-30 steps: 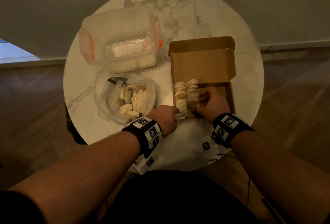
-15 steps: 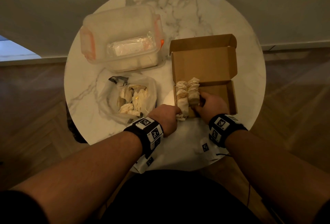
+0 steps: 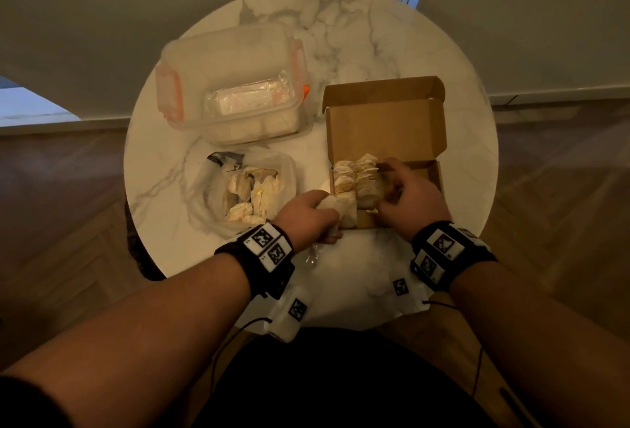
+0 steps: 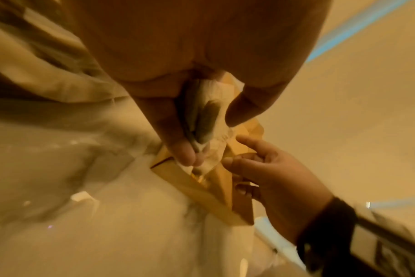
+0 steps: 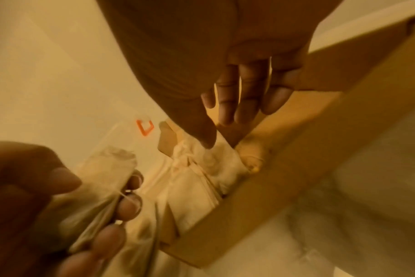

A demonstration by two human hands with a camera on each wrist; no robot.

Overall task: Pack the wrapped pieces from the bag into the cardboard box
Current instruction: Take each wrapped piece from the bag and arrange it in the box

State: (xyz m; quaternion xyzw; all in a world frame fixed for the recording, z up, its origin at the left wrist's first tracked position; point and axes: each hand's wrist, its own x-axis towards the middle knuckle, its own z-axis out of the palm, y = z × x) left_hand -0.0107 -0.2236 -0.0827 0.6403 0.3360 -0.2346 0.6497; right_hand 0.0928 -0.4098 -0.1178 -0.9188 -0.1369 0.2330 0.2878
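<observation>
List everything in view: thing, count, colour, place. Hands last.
table: one, white marble, round, under everything.
cardboard box: one, brown, lid open, right side of table.
wrapped pieces in the box: two rows, cream, left part of box; count unclear.
plastic bag: one, clear, left of box, holding more cream pieces.
plastic container: one, clear with orange clips, behind bag.
tagged white cloth: one, table's near edge.
wristbands: two, black with markers.
left hand: grips one wrapped piece at box's near left corner.
right hand: fingers extended, over box.

Glossy marble-look table (image 3: pixel 426 59), matt cardboard box (image 3: pixel 385 127), crinkled, seemingly paper-wrapped pieces (image 3: pixel 354 179), clear plastic bag (image 3: pixel 204 189)
</observation>
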